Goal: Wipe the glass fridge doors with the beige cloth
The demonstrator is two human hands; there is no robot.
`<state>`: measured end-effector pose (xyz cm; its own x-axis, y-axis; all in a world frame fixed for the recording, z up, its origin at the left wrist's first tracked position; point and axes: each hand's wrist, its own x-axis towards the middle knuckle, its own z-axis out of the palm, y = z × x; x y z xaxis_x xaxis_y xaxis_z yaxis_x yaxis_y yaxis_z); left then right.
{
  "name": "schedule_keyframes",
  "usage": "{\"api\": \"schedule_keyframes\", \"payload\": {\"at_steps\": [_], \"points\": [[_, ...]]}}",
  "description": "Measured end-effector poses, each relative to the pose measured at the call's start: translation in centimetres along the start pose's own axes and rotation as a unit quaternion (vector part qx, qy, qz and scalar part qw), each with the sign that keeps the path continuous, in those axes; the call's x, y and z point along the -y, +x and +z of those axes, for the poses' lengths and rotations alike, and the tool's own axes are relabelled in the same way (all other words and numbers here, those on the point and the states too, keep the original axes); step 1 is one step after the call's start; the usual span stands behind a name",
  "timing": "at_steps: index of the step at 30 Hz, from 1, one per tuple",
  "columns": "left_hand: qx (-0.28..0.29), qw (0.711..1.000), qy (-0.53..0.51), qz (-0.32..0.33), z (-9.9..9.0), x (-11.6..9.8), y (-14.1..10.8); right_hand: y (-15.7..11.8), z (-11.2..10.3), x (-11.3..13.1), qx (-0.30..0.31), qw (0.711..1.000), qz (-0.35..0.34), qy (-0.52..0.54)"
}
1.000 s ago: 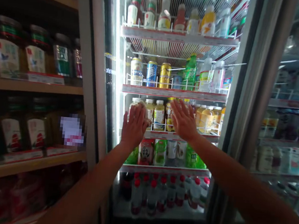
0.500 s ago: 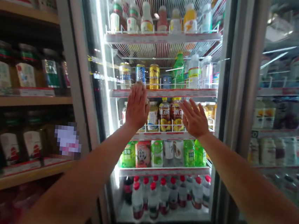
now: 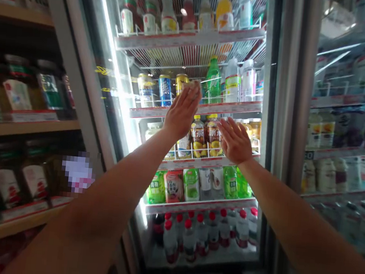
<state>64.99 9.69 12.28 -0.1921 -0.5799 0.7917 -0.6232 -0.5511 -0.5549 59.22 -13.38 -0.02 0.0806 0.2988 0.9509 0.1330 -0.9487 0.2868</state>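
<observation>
My left hand (image 3: pixel 182 113) is raised against the glass door (image 3: pixel 173 60) of a lit drinks fridge, fingers stretched upward. Pale, crumpled cloth (image 3: pixel 196 86) shows at its fingertips, pressed under the fingers; most of it is hidden by the hand. Behind the glass, a gold can (image 3: pixel 181 81) is partly covered by that hand. My right hand (image 3: pixel 237 143) rests with fingers extended at the glass, lower and to the right, and nothing shows in it. Brown tea bottles (image 3: pixel 199 140) with yellow caps stand on the shelf between the two hands.
Wooden shelves (image 3: pixel 25 124) with jars stand on the left. A metal door frame (image 3: pixel 298 122) separates this fridge from another stocked cooler on the right. Red-capped bottles (image 3: pixel 188 241) fill the bottom, below a row of green and red drink packs (image 3: pixel 174 185).
My left hand has slid right and upward with the cloth, from the blue can to the gold can. My right hand stays nearly in place. The view has shifted slightly.
</observation>
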Motion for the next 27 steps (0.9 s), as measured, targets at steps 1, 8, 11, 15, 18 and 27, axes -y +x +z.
{"api": "schedule_keyframes", "payload": {"at_steps": [1,8,11,15,18,27], "points": [[-0.012,1.0,0.002,-0.016,0.0,0.0,0.0,0.0,0.0,0.0,0.0,1.0,0.0,0.0],[0.07,0.995,0.008,0.064,-0.4,-2.1,-2.9,-0.1,0.1,0.1,0.006,1.0,0.004,-0.007],[0.06,0.998,0.018,0.024,-1.4,-0.9,-2.1,-0.1,0.0,0.2,0.015,1.0,0.01,-0.004],[0.001,0.998,0.021,-0.055,-1.7,-0.2,-2.3,-0.1,0.0,0.3,0.02,1.0,0.018,0.0],[0.042,0.999,0.01,0.0,-1.5,-0.9,-3.7,-0.1,0.0,0.3,0.022,1.0,0.019,0.003],[-0.016,0.995,0.026,-0.095,-3.1,2.3,-4.1,-0.3,0.1,0.1,0.003,1.0,0.007,-0.009]]}}
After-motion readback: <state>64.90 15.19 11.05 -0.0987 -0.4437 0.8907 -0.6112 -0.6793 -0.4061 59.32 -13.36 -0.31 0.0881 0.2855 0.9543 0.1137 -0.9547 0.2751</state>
